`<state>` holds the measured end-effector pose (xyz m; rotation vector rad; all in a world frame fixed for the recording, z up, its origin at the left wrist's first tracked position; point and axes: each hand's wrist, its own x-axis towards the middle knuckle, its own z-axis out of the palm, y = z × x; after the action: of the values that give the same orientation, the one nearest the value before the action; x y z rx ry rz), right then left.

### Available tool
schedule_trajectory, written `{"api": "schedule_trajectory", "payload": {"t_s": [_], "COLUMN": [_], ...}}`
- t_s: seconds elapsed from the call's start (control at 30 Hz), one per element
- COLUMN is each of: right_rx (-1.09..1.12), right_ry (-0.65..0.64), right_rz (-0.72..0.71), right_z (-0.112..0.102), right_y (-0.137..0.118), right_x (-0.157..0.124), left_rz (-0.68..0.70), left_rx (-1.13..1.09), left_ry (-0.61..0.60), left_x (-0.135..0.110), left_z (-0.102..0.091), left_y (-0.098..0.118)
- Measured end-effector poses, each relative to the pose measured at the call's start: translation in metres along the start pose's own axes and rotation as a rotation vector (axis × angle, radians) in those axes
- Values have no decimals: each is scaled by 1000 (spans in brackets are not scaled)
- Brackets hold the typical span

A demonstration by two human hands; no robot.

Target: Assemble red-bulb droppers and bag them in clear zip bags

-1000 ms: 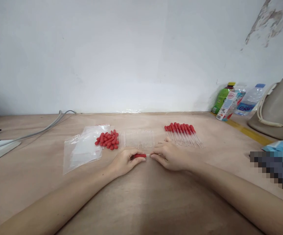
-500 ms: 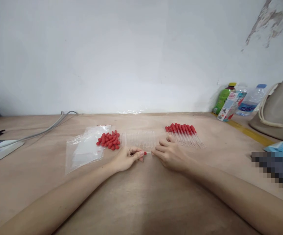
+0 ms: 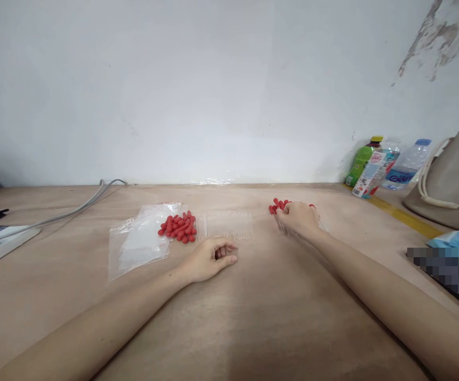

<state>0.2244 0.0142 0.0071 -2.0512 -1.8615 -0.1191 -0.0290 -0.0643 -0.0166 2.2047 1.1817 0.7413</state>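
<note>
My left hand (image 3: pixel 210 259) rests on the table in front of a row of thin clear glass tubes (image 3: pixel 229 225). Its fingers curl loosely, the thumb stands apart, and nothing is between them. To its left lies a heap of red rubber bulbs (image 3: pixel 180 227). My right hand (image 3: pixel 300 218) is over a row of glass droppers with red bulbs (image 3: pixel 273 209), its fingers pinched at a dropper among them. The hand covers most of that row, and how much of the dropper is in the fingers is partly hidden.
Clear plastic bags (image 3: pixel 140 243) lie under and beside the bulbs. A grey cable (image 3: pixel 79 209) runs along the left. Bottles (image 3: pixel 362 161), a carton (image 3: pixel 370 174), a beige bag (image 3: pixel 451 180) and a blue packet (image 3: pixel 457 241) stand or lie at the right.
My left hand has let go of the red bulb on a glass tube that both hands held. My right hand has moved right and away from me, onto the finished-looking dropper row.
</note>
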Motion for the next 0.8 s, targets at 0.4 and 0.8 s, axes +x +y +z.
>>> {"api": "schedule_trajectory", "payload": {"t_s": [0.4, 0.8], "right_rx": [-84, 58], "right_ry": [15, -31], "right_rz": [-68, -313], "right_z": [10, 21], "right_y": [-1, -49], "right_x": [-1, -29], "left_rz": [42, -260], "left_rx": [81, 862], "left_ry": [53, 473], "left_x": [-4, 1], "left_z": [1, -35], "left_y": [1, -32]}}
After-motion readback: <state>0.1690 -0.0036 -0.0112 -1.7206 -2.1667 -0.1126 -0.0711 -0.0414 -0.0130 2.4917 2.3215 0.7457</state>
